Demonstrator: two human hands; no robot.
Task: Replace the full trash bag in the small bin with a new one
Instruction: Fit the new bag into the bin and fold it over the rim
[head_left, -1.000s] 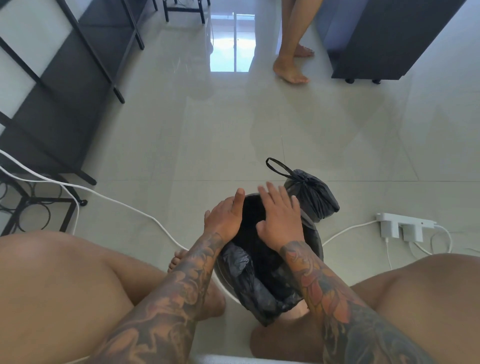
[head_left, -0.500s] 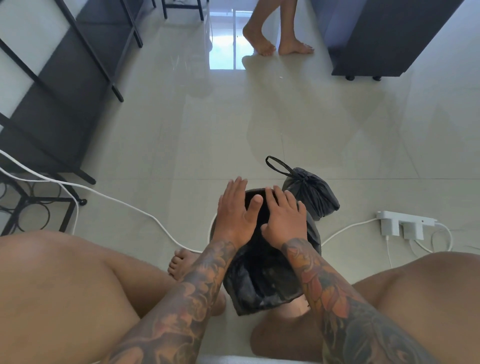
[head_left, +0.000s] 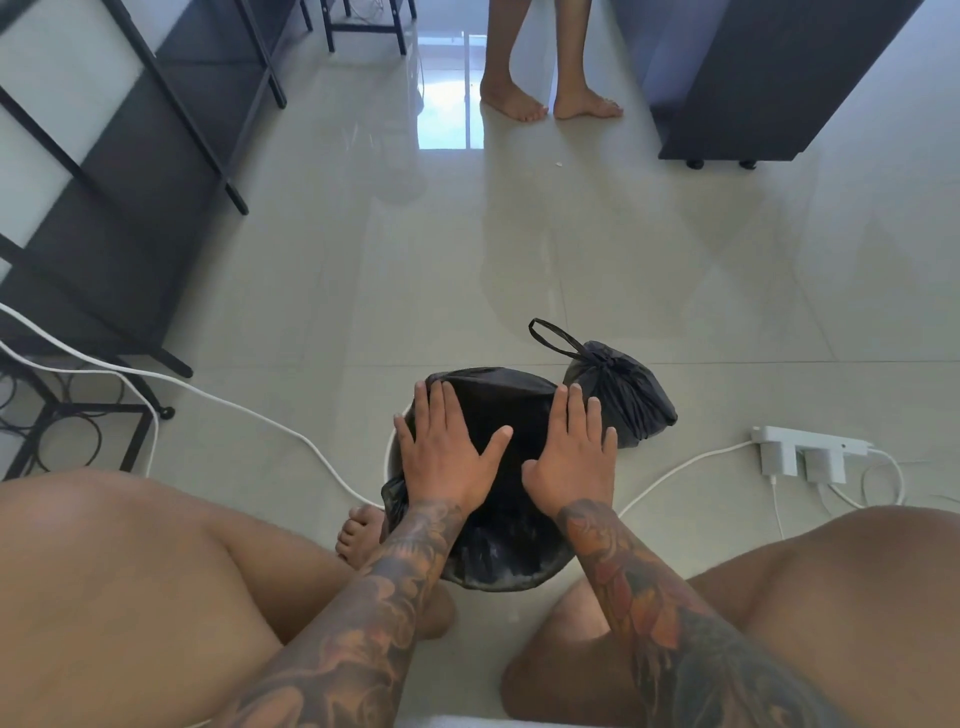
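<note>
Black, thin plastic, so the new bag (head_left: 498, 410) looks feather-light, floppy and slippery; I'd pinch its edge where it folds over the rim. It's draped over the small bin (head_left: 390, 457) between the knees. Left hand (head_left: 447, 457) and right hand (head_left: 574, 457) lie flat on it, fingers spread, gripping nothing. Full bag (head_left: 621, 395), tied, sits just behind.

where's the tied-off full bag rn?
Head view, right of centre: the tied full bag sits on the floor just beyond the bin, past the right hand, left of the white power strip.
</note>
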